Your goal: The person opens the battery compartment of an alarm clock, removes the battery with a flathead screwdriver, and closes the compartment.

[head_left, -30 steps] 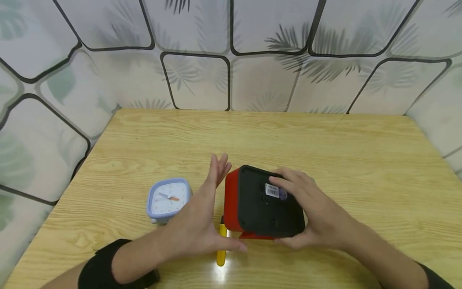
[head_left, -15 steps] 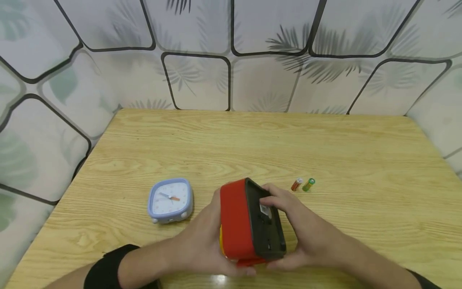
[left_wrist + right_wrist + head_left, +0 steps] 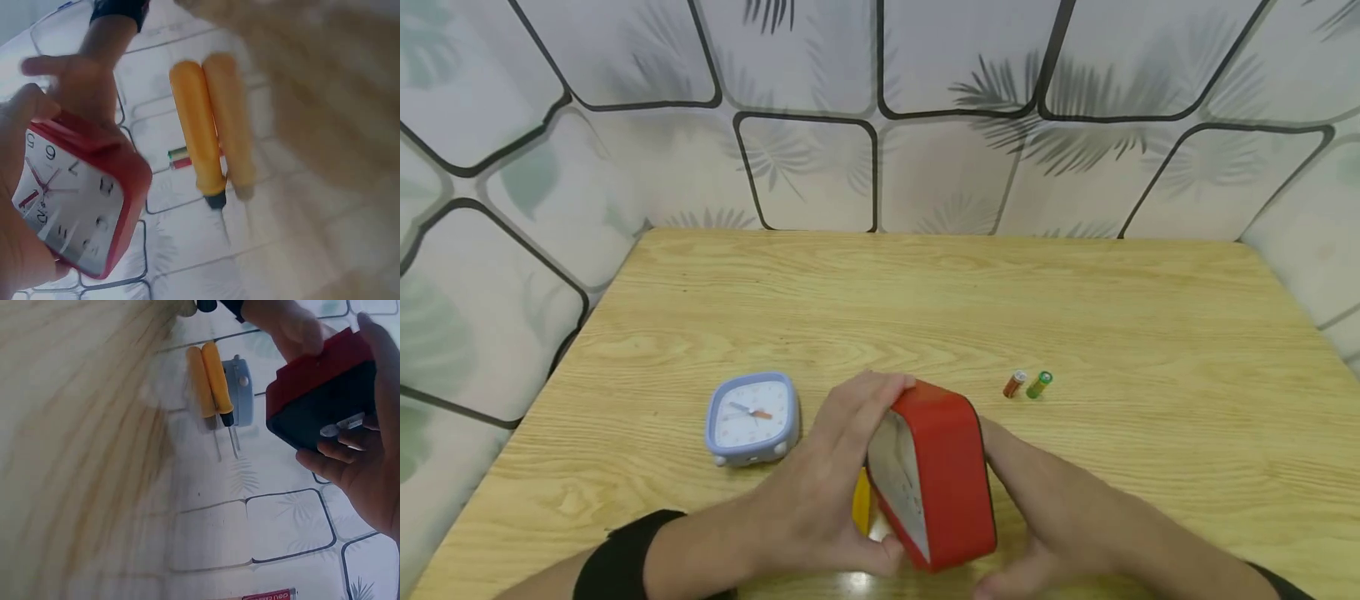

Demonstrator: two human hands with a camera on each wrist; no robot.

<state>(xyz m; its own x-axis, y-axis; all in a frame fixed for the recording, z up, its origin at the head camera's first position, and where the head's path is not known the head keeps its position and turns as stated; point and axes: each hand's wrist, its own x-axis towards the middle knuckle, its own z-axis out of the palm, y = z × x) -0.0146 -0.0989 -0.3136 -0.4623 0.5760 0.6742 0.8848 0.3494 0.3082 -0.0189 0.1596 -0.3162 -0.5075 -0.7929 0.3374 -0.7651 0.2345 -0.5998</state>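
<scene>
A red alarm clock (image 3: 951, 479) is held above the table between my hands, its white dial (image 3: 69, 194) turned to the left. My left hand (image 3: 831, 479) grips it, fingers over the top edge and thumb at the lower edge. Against its black back (image 3: 325, 409) lie the extended fingers of my right hand (image 3: 1052, 508), whose thumb stands away from the clock in the head view. Beneath my left hand, partly hidden, is a screwdriver (image 3: 197, 119) with a yellow handle (image 3: 861, 504).
A light blue alarm clock (image 3: 752, 417) rests on the wooden table (image 3: 880, 292) to the left. Two small batteries, one reddish (image 3: 1014, 384) and one green (image 3: 1040, 385), lie beyond my right hand. A patterned cloth (image 3: 940, 167) rises behind the table.
The red clock has come lower and turned from its black back to its red side and dial. My left hand, first apart from it, has taken hold. The batteries have come into sight.
</scene>
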